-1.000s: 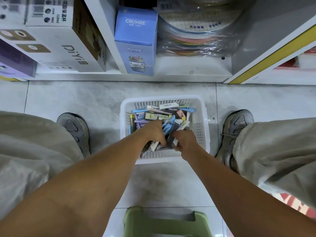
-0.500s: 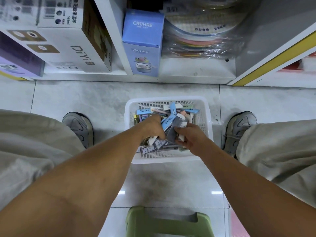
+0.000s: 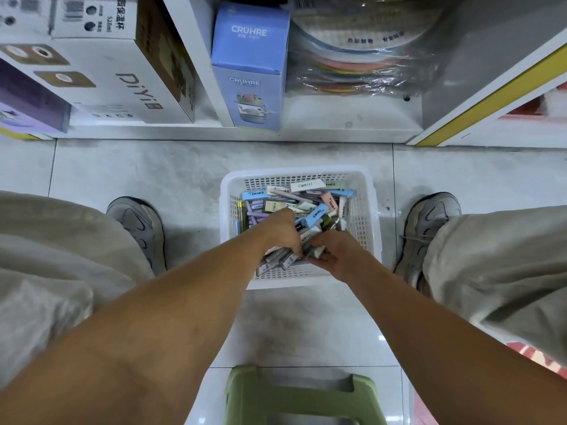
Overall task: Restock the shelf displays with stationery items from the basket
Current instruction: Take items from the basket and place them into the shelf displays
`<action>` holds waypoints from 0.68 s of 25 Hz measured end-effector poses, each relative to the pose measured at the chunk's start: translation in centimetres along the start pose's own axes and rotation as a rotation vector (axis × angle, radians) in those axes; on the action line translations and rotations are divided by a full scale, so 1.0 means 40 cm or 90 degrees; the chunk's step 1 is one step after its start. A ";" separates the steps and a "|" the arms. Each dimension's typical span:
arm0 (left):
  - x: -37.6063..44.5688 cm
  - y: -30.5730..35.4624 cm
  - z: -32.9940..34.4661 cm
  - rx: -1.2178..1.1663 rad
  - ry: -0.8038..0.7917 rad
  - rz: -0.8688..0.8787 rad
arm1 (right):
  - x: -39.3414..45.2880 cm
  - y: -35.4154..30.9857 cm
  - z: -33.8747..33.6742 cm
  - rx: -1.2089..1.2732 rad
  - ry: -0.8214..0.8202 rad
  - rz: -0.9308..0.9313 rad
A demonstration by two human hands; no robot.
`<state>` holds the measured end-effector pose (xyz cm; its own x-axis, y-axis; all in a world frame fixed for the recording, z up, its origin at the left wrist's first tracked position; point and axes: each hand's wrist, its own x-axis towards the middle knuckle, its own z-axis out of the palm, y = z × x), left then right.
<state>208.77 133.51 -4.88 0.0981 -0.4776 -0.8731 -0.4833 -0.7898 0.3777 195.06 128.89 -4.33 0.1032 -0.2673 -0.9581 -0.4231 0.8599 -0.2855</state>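
A view straight down from the wearer's head. A white mesh basket (image 3: pixel 372 216) sits on the grey tiled floor at the centre of the frame, between two grey shoes, filled with a jumble of small stationery packs (image 3: pixel 294 200) in blue, purple, pink and white. Both bare forearms reach into its near half. The left hand (image 3: pixel 280 230) is curled, fingers closed around a bundle of slim packs. The right hand (image 3: pixel 333 251), touching it, pinches several more packs (which ones exactly is hard to tell). Along the top of the frame runs a low white shelf (image 3: pixel 352 118) holding a blue CRUHRE box (image 3: pixel 250 65).
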 end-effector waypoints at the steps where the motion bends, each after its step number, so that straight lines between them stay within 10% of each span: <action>1: 0.001 -0.002 -0.005 -0.018 -0.002 0.000 | 0.001 0.004 0.000 0.013 -0.009 -0.004; 17: -0.051 -0.007 -0.034 -0.291 0.016 0.082 | -0.020 -0.024 -0.004 -0.055 -0.101 -0.162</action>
<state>209.89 134.16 -2.78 0.0862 -0.5878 -0.8044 -0.0609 -0.8090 0.5846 195.23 128.22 -3.30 0.3522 -0.3924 -0.8497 -0.4402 0.7318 -0.5203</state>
